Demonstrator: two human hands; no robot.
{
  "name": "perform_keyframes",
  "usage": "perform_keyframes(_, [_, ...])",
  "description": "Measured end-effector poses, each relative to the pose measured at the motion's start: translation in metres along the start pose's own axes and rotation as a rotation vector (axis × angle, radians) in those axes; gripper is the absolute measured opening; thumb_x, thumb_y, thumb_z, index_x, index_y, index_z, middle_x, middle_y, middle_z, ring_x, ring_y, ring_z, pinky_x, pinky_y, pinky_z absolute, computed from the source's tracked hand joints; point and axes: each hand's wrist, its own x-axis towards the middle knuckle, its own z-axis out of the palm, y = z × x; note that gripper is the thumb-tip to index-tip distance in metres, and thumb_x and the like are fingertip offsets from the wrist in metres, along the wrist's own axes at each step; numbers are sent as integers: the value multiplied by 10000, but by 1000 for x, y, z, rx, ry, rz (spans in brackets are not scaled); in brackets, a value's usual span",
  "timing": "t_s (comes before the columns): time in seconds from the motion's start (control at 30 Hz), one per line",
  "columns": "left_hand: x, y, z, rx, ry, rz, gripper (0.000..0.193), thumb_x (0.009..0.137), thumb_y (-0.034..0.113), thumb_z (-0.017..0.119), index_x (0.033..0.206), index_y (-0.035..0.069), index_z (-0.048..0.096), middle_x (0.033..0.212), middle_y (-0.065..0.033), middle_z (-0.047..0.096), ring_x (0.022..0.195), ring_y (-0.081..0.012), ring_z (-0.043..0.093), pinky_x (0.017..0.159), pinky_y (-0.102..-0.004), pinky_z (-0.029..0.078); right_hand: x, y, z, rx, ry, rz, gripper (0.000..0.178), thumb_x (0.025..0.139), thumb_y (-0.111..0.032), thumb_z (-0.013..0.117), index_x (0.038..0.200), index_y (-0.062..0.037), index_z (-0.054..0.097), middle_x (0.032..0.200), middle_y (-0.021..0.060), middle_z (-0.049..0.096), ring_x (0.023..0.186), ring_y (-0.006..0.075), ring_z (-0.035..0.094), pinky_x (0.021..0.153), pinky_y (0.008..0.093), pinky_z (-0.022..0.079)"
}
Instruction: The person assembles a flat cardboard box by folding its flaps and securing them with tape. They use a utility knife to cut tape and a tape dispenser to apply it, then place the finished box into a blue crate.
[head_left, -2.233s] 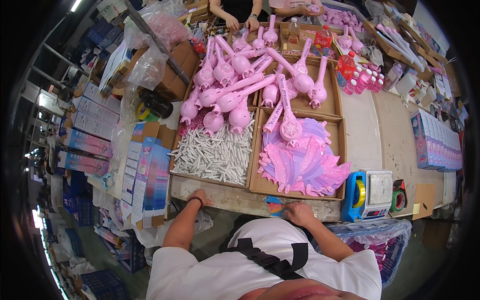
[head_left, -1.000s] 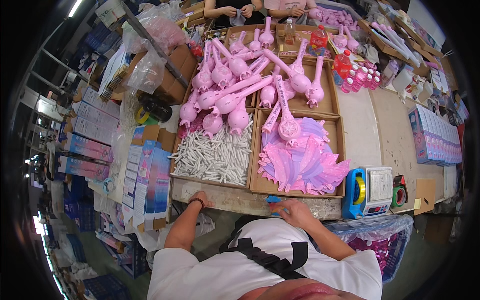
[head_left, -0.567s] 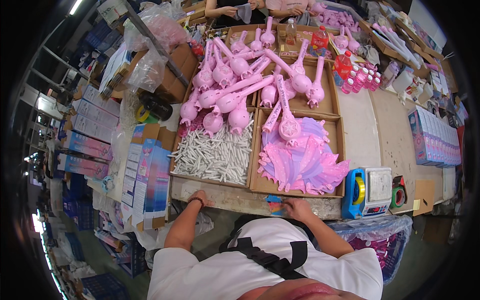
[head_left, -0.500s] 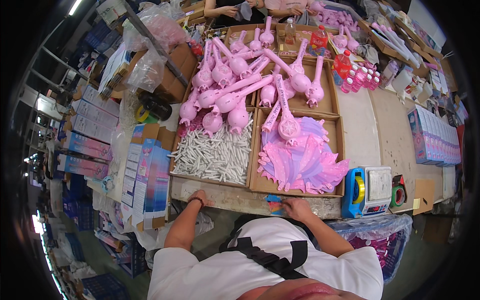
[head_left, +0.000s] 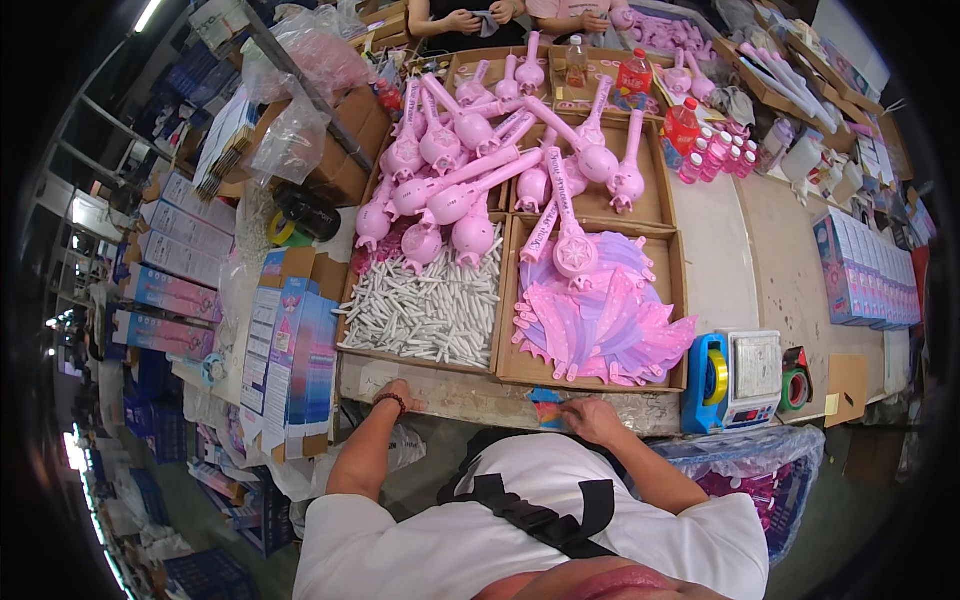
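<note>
My left hand (head_left: 397, 393), with a dark bracelet at the wrist, rests on the table's front edge below a tray of small white sticks (head_left: 425, 312). Its fingers lie loosely on the edge and hold nothing I can see. On the same edge, my right hand (head_left: 592, 420) lies with its fingers toward a blue and red patch of tape (head_left: 545, 405). Nothing shows in its grip. Ahead of it, a cardboard tray (head_left: 677, 300) bears pink and purple wing-shaped pieces (head_left: 600, 320). Pink wands (head_left: 455, 200) with round heads are heaped over the trays behind.
To the right stand a blue tape dispenser (head_left: 707, 385), a scale (head_left: 755, 368) and a row of printed boxes (head_left: 868, 272). More boxes (head_left: 300, 350) stand at left. Drink bottles (head_left: 683, 128) are farther back. Another person's hands (head_left: 480, 20) hold grey cloth across the table.
My hands stay where they were. The view has shifted very slightly. Across the table, another person's hands have moved a little with the grey cloth.
</note>
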Motion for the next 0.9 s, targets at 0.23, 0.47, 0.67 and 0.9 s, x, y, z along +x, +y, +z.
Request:
perform_keyframes(0.23, [-3,3,-3,35,-11,7,691,603,486,810,1014,-41,633,1043,-232,630,992,-347,605,847,-415,477,-1,-4,-4,7,3,-9,257,830,-259,552,996,-101,667,922,161,658,876,344,612,769,443,481])
perform_keyframes(0.47, [-2,4,-4,40,-28,-6,739,608,510,799,1053,-51,614,1098,-244,607,1036,-349,589,863,-414,481,3,-26,-19,-3,6,-21,246,849,-254,557,1017,-106,659,945,153,641,925,339,589,779,443,476])
perform_keyframes(0.67, [-3,6,-6,31,-65,-58,759,594,498,808,1104,-25,601,1170,-212,585,1095,-326,565,908,-403,458,0,-52,-33,39,96,-130,241,861,-257,552,1026,-114,656,966,141,640,955,322,578,789,432,474])
perform_keyframes(0.9, [-7,6,-5,19,-21,7,753,604,480,807,1116,-29,593,1173,-221,580,1101,-340,558,922,-398,448,-3,-28,-11,50,24,-54,252,855,-274,546,1032,-134,657,875,143,651,840,347,607,726,449,483])
